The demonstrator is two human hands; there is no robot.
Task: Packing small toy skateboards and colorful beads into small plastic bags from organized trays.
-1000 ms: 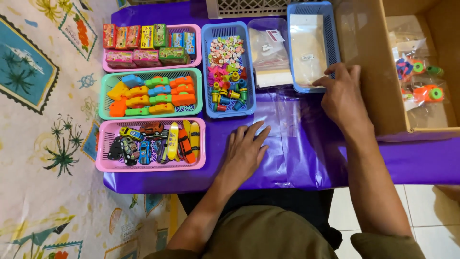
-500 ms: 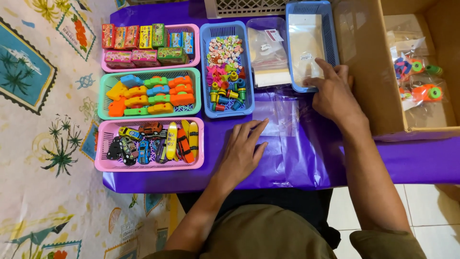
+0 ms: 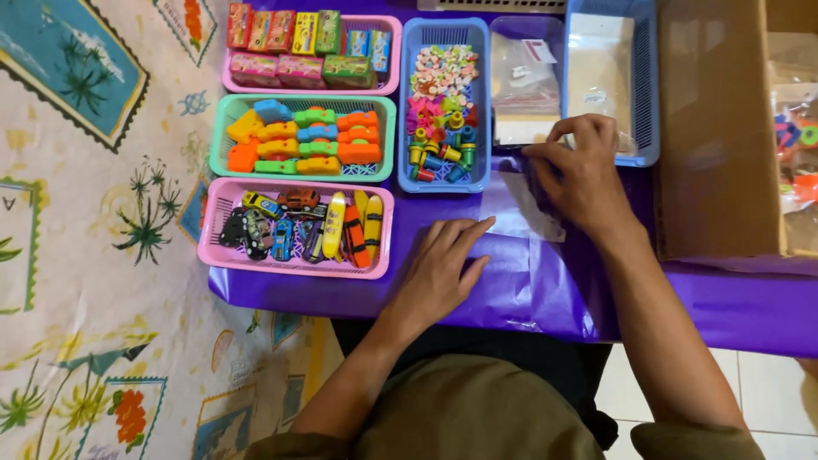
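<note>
Since the earlier frame, the right hand [image 3: 584, 175] has shifted left, off the rim of the blue tray [image 3: 648, 85], and now sits at the top edge of the clear bag [image 3: 520, 213]. Its fingers are curled and pressed together at that edge; whether they actually pinch the film cannot be told. The left hand [image 3: 443, 268] has stayed flat, fingers spread, palm down, fingertips touching the bag's lower left corner.

The bag lies flat on the purple sheet [image 3: 511, 290], just below the blue basket [image 3: 443, 111] of small beads and pegs. Left of the bag stands the pink basket [image 3: 294, 226] of toy cars. Above that basket sits the green basket [image 3: 302, 140] of whistles. Right of the bag stands a cardboard box [image 3: 716, 128].
</note>
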